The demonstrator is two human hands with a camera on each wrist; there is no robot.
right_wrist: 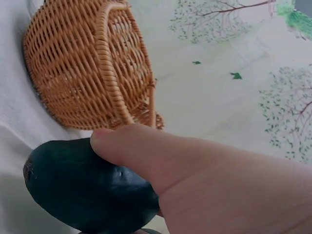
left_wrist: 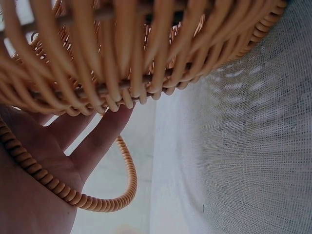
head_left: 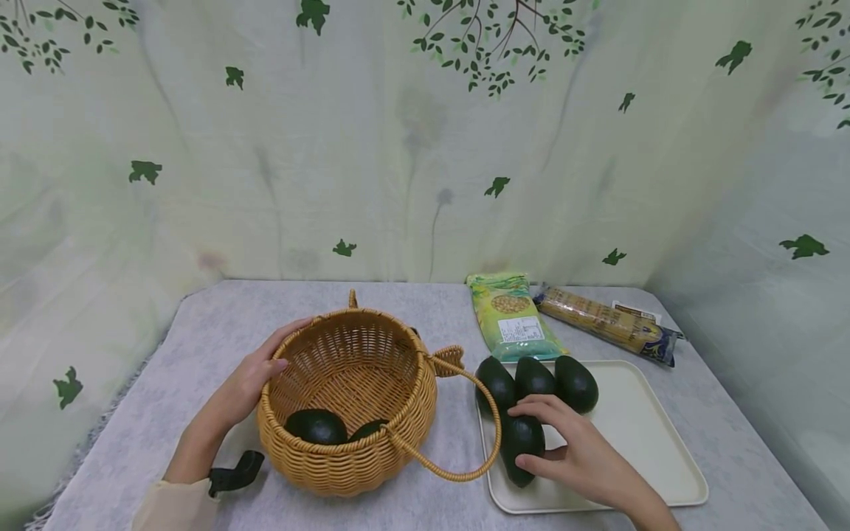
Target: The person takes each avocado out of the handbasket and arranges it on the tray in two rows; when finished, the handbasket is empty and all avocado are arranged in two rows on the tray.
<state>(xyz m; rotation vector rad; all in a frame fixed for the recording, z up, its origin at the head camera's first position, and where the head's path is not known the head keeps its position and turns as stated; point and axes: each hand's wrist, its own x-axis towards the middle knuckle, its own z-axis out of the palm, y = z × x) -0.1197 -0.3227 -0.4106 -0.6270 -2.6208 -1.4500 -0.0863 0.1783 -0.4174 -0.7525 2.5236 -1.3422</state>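
Note:
A wicker basket (head_left: pixel 352 472) stands tilted, its mouth facing the head camera. Two dark green avocados lie inside, one avocado (head_left: pixel 316 426) in plain sight and the other partly hidden by the rim. My left hand (head_left: pixel 249 383) holds the basket's left rim, thumb over the edge; in the left wrist view its fingers (left_wrist: pixel 100 139) lie against the woven outside. My right hand (head_left: pixel 574 450) grips an avocado (right_wrist: pixel 87 187) between thumb and fingers at the left side of a cream tray (head_left: pixel 644 442). Several more avocados (head_left: pixel 576 385) lie along the tray's back left.
Behind the tray stand a green-yellow bag (head_left: pixel 511 317) and a long packet (head_left: pixel 607 321) in clear wrap. The basket's looped handle (head_left: pixel 488 457) reaches over the tray's left edge. A grey cloth covers the table (head_left: pixel 206 332), with printed curtains around it.

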